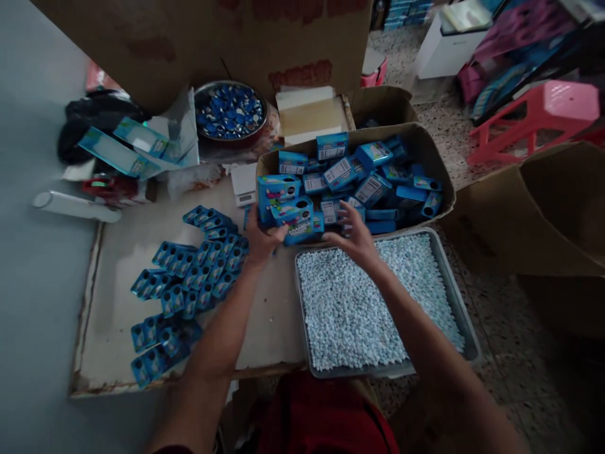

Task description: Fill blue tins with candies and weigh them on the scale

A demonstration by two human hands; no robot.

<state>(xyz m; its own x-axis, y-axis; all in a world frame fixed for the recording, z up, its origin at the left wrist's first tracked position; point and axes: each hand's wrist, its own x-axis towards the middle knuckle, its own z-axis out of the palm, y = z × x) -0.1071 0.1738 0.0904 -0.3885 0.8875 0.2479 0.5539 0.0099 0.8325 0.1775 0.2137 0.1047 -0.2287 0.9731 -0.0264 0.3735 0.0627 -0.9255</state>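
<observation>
Just in front of a cardboard carton (447, 180) piled with small blue printed boxes, my left hand (262, 241) grips a few of these blue boxes (293, 214), its thumb over their near side. My right hand (354, 238) hovers at the carton's near edge with its fingers apart and nothing visible between them. Below it stands a clear plastic tub (307, 340) full of pale blue and white pellets. Left of my left forearm, many more blue boxes (189, 271) stand in rows on the worktable, dark round openings upward.
A metal bowl of blue round caps (231, 113) stands at the back, with a small white scale (243, 184) nearer. A white tube (75, 206) lies at the left edge. Cardboard (543, 208) and a pink stool (539, 116) are on the right.
</observation>
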